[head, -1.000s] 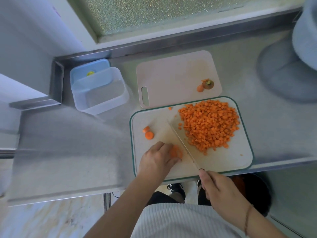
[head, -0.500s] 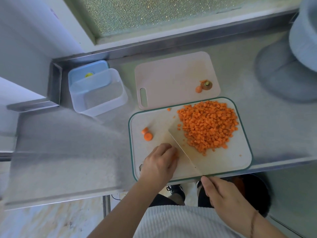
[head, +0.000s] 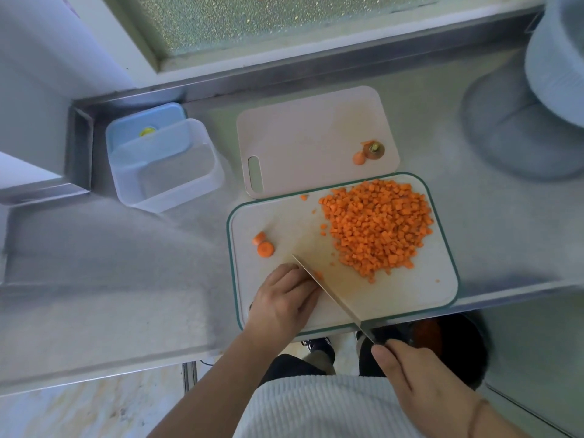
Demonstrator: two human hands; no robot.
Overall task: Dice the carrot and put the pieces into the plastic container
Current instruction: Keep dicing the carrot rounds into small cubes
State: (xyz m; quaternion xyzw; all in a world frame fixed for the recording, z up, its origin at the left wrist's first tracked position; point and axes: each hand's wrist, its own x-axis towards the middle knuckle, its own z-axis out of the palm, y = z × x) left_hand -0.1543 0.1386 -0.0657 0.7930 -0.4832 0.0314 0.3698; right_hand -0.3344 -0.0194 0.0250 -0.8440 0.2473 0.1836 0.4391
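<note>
Orange carrot piece [head: 318,275], firm and slippery, sits pinned under the left hand [head: 284,300] fingertips; the right hand [head: 420,374] grips the knife [head: 328,292]. Beyond lie the light, loose dice [head: 377,226]; far left, the plastic container [head: 164,172].

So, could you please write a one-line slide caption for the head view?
Left hand steadies carrot while right hand slices with knife beside diced pile; container empty.

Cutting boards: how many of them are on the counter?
2. The green-rimmed cutting board lies nearest the person and carries the diced carrot pile. The pink cutting board lies just behind it, toward the window. None seems hidden.
</note>
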